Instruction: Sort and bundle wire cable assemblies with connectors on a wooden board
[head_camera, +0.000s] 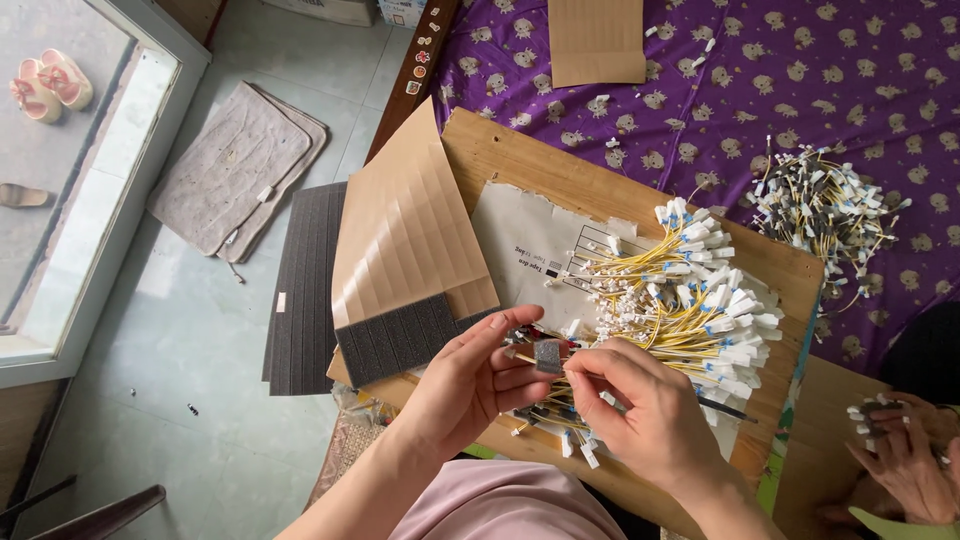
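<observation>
Both hands, left hand and right hand, pinched on small grey foam block; yellow cable bundle beside.

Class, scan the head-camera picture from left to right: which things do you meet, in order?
pink sandals → grey mat → dark foam sheet → tan backing paper → left hand → right hand → yellow cable pile → bundle of finished cables

Small grey foam block, roughly square, held above the near edge of the wooden board, pinched between the fingertips of the left hand and right hand. A thin yellow wire meets its left side. Bundle of yellow wires with white connectors lies on the board's right half, connectors fanned toward the right edge.
</observation>
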